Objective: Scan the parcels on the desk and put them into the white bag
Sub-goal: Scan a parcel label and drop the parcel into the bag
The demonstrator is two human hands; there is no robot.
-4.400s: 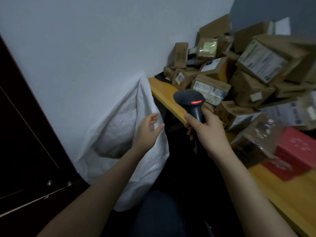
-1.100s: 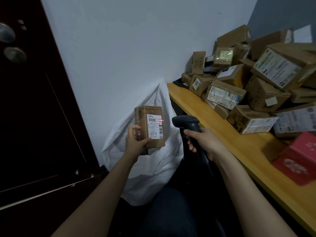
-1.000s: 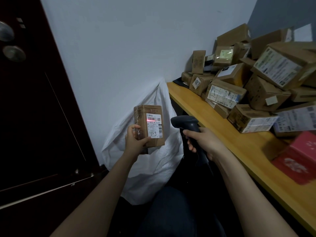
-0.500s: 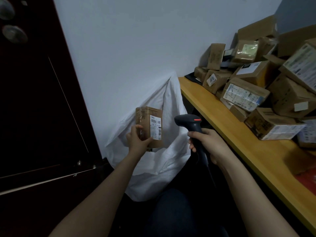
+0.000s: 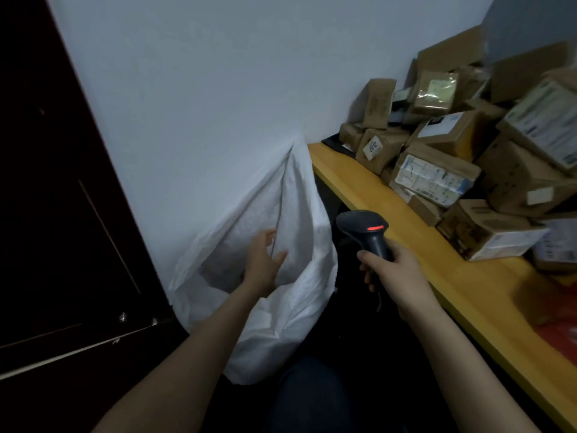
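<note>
One parcel had left the scene since half a second before: the small brown box with the white label, then pinched in the left grip [image 5: 262,264], was no longer in sight, and that grip hung empty over the mouth of the white bag [image 5: 296,307], fingers spread and relaxed. Whether the box lay inside could not be told, since the bag's interior was dim and blurred. The right grip [image 5: 390,270] stayed wrapped around the handle of the black scanner [image 5: 363,226], whose red light glowed on top of its head. Counted, there were two grips, one scanner, one bag, and at least a dozen brown cardboard parcels [image 5: 434,173] piled on the yellow worktop [image 5: 468,292]; the right edge of the heap was too smeared for an exact number. Most parcels carried white labels, and they leaned on one another toward the far corner. One red packet [image 5: 559,335] lay blurred at the near right of the worktop. The bag stood against the pale wall [image 5: 218,89], just beside the worktop's far end, with a dark door [image 5: 62,214] to its left. The left forearm crossed the bag's front, and a dark-clothed knee [image 5: 309,398] hid its lower corner.
</note>
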